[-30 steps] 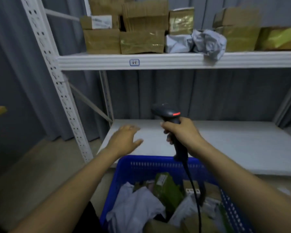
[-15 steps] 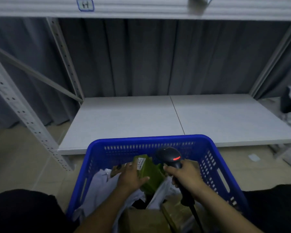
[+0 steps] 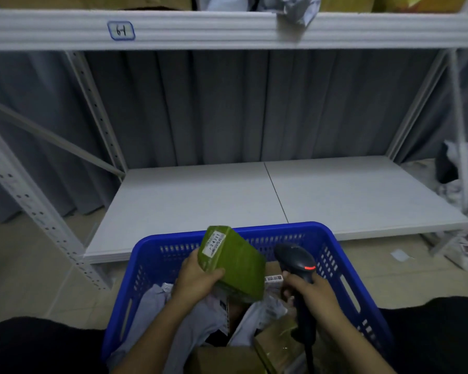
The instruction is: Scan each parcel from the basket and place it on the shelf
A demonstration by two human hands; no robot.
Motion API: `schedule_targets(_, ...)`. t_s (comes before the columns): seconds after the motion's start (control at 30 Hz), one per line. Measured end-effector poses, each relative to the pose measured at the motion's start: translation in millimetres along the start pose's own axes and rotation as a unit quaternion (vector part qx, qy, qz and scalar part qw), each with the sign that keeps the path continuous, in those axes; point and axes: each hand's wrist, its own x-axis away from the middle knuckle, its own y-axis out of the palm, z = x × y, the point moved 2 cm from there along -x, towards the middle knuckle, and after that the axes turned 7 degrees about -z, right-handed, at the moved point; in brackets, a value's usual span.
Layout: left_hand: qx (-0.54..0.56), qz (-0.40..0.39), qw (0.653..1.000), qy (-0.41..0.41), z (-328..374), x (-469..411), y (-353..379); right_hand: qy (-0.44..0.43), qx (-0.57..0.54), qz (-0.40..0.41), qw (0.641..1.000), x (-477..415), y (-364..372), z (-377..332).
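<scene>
A blue plastic basket (image 3: pixel 333 247) stands in front of me, filled with several parcels in grey bags and brown boxes. My left hand (image 3: pixel 197 279) grips a green-wrapped box parcel (image 3: pixel 238 263) with a white label, lifted above the basket's contents and tilted. My right hand (image 3: pixel 312 294) holds a black barcode scanner (image 3: pixel 295 261) by its handle, its red light lit, just right of the green parcel. Behind the basket lies the low white shelf (image 3: pixel 254 195). An upper shelf beam (image 3: pixel 227 28) carries a label reading 64.
Grey bag parcels (image 3: pixel 295 6) hang over the upper shelf's edge. White perforated uprights (image 3: pixel 27 201) stand at the left, more bags lie on the floor at the right (image 3: pixel 465 190). A grey curtain backs the rack. The scanner's cable runs down into the basket.
The view dropped from the upper shelf to the basket. My left hand reached in, took the green parcel and lifted it. The scanner came down beside it.
</scene>
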Motion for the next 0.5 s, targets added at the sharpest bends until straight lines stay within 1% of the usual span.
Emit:
schedule_targets(0.07, 0.09, -0.034, 0.995, 0.032, 16.8, 19.9, -11.3, -0.018, -0.055, 0.025, 0.998, 5.3, -5.0, -3.5)
schedule_targets(0.17, 0.22, -0.099, 0.969, 0.05, 22.5, 44.2, -27.0, -0.016, -0.199, 0.037, 0.979, 12.9, -12.5, -8.8)
schedule_targets(0.23, 0.24, -0.134, 0.959, 0.064, 18.6, 54.0, -33.2, 0.001, -0.271, 0.027, 0.962, 16.9, -16.2, -10.9)
schedule_targets(0.27, 0.232, -0.151, 0.958, 0.068, 17.8, 59.2, -34.9, 0.009, -0.294, 0.01, 0.956, 21.8, -15.4, -12.7)
schedule_targets(0.33, 0.179, -0.17, 0.966, 0.076, 15.7, 66.4, -34.9, 0.018, -0.326, -0.015, 0.945, 31.6, -11.4, -14.9)
schedule_targets(0.37, 0.136, -0.168, 0.973, 0.081, 13.8, 67.0, -34.4, 0.016, -0.335, -0.016, 0.942, 34.1, -10.4, -14.3)
schedule_targets(0.43, 0.008, -0.146, 0.984, 0.097, 7.3, 62.9, -35.7, 0.008, -0.345, -0.01, 0.939, 38.9, -8.4, -13.8)
schedule_targets(0.47, -0.05, -0.136, 0.984, 0.104, 4.9, 61.0, -37.1, 0.005, -0.353, -0.008, 0.936, 39.8, -7.8, -12.9)
schedule_targets(0.5, -0.077, -0.141, 0.982, 0.101, 4.5, 61.6, -38.4, 0.004, -0.36, -0.006, 0.933, 39.2, -8.0, -10.9)
